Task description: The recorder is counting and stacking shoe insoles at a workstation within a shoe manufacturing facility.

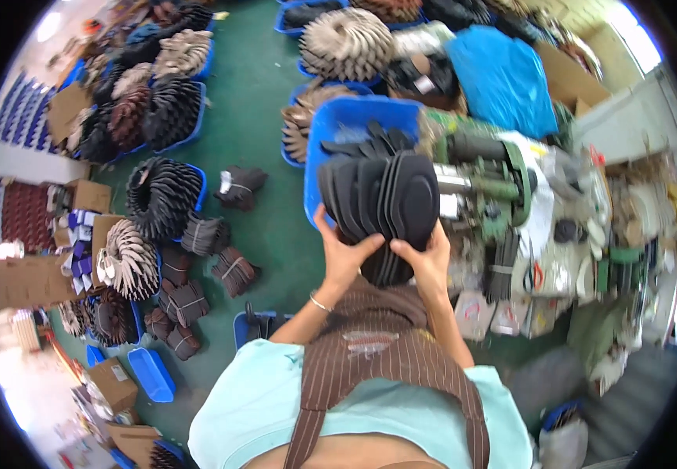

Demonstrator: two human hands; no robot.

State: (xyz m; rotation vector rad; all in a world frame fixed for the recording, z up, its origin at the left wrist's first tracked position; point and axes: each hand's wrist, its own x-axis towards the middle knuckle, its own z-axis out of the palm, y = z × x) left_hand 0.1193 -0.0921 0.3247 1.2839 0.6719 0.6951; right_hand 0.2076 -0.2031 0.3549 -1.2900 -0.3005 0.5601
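Two bare hands, the left (344, 256) and the right (429, 254), clasp a thick stack of flat, black, sole-shaped pieces (412, 195) from either side, thumbs close together across its near part, probably to stop the loose layers splaying. It sits before the person's chest, overlapping the near side of a blue plastic bin (316, 144) in view. Its long axis runs away from the body, rounded ends foremost; the left-hand pieces fan slightly leftward. Whether those ends are toes or heels, I cannot tell.

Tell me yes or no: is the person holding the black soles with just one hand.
No, the left hand and right hand both grip the black soles, one on each side.
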